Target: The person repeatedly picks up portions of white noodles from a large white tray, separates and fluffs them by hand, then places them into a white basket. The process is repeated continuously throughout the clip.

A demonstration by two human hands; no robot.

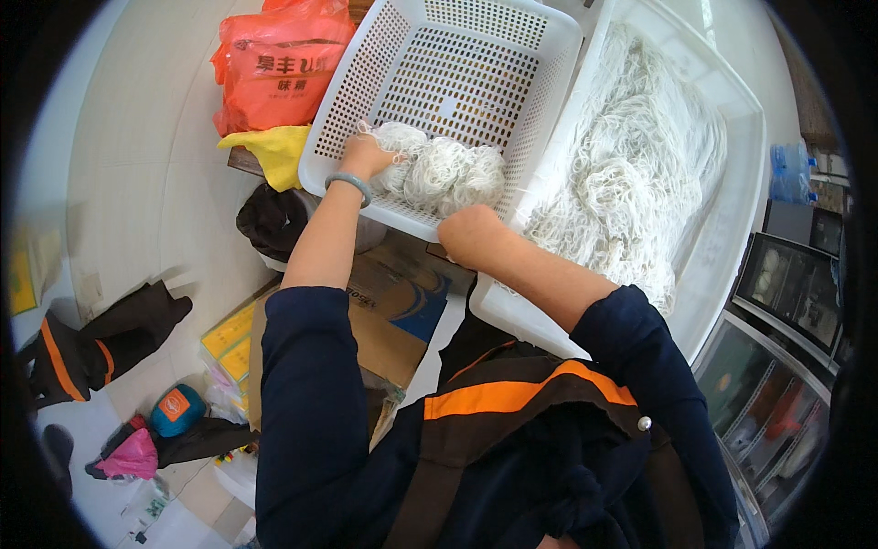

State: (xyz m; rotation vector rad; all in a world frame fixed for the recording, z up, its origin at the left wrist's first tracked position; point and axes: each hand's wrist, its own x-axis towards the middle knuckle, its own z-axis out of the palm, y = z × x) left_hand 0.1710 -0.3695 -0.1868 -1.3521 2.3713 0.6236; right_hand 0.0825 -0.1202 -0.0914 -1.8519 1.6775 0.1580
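A white perforated plastic basket point(549, 62) holds several bundles of thin white noodles point(435, 171) in a row along its near side. My left hand point(368, 156), with a bangle on the wrist, is at the leftmost bundle, its fingers touching the strands; the fingertips are partly hidden. My right hand point(473, 233) is bent down at the basket's near right corner, close to the rightmost bundle; its fingers are hidden from view. To the right, a large white plastic tub point(744, 137) holds a loose heap of white noodles point(624, 178).
A red plastic bag point(285, 68) and a yellow cloth point(274, 152) lie left of the basket. Below stand an open cardboard box point(391, 336) and a dark bag point(274, 219). A glass-fronted display case point(768, 412) is at the right. Part of another person shows at far left.
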